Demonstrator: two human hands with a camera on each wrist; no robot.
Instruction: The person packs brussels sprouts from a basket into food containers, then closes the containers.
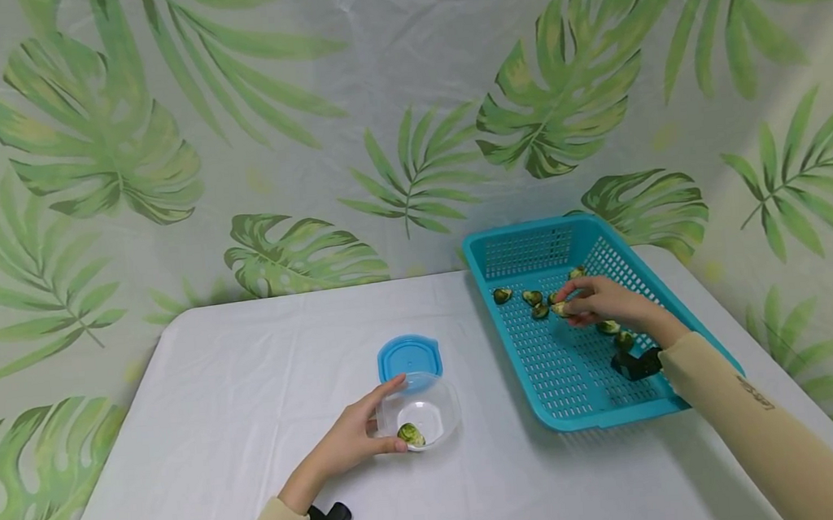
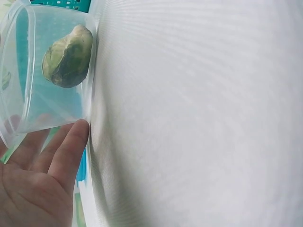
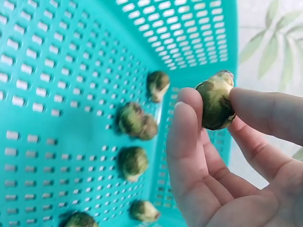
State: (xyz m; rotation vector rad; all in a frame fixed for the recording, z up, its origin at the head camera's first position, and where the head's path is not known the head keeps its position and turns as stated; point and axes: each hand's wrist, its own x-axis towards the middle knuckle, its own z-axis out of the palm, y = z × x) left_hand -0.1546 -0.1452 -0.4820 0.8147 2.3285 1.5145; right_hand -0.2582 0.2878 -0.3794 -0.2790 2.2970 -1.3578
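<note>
The person's right hand [image 1: 599, 303] pinches a Brussels sprout [image 3: 217, 101] between thumb and fingertips, with the pale stem end showing beside the thumb. This hand is over a turquoise perforated plastic basket [image 1: 553, 372], where more loose Brussels sprouts [image 1: 532, 297] lie scattered on the floor of the basket, some near its far end and a couple close to the wrist.

The left hand [image 1: 353, 438] holds a clear plastic container [image 1: 439, 409], thumb on the near side and fingers round the far side. Inside, a single green sprout [image 1: 411, 434] rests low against the near wall, close to the thumb. Just beyond the container lies a blue lid [image 1: 409, 357], partly seen through the clear rim.

Container and lid are near the middle of a white cloth-covered surface [image 1: 265, 386]; the basket sits apart from them, to the right. Each wrist carries a small black device [image 1: 638, 363] at the end of a beige sleeve [image 1: 752, 421]. Behind the surface is a pale backdrop [image 1: 269, 165] printed with large green leaves.
</note>
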